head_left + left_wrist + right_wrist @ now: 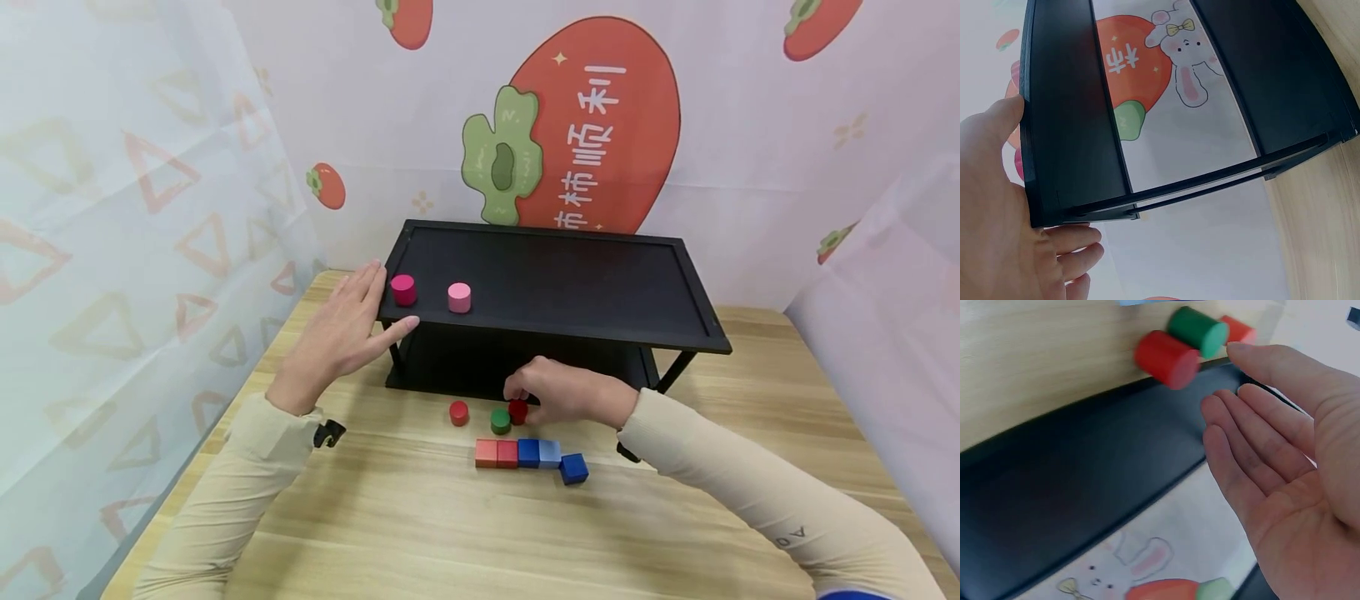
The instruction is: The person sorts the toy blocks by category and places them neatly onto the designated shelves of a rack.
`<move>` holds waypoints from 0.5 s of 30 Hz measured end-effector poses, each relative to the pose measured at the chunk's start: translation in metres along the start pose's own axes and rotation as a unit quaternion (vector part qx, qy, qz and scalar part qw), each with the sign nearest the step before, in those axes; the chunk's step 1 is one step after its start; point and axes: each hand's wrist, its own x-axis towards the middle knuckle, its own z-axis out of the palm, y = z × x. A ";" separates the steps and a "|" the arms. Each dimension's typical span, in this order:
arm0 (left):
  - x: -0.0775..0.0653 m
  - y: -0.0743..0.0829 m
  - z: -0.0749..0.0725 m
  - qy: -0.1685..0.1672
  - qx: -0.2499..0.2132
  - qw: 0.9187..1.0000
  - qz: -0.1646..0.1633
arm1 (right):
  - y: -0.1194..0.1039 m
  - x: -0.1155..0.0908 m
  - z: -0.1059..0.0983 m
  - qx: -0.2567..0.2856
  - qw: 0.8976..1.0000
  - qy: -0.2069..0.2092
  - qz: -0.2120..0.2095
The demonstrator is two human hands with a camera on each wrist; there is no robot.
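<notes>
We're seemingly midway: pink blocks (403, 291) standing on shelf (555, 275) near left front corner; green block (500, 422), red blocks (458, 413) sitting on table (405, 517) before front edge. Left hand (337, 329) touching left edge, thumb spread; right hand (561, 390) hovering beside darker red block (517, 412), thumb parted, pinching nothing.

Smooth shelf (555, 275); wood-grained tabletop (390, 517)

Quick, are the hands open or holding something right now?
Left hand: open, touching the black shelf.
Right hand: open, near the dark red cylinder, holding nothing.
</notes>
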 end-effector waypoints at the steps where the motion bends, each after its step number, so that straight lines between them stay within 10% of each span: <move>1: 0.000 0.000 0.000 0.000 0.000 1.000 0.000 | 0.003 0.001 0.003 0.000 1.000 0.001 0.007; 15: 0.000 -0.001 0.003 0.004 -0.005 1.000 0.001 | 0.024 0.011 0.025 0.019 0.999 0.013 0.039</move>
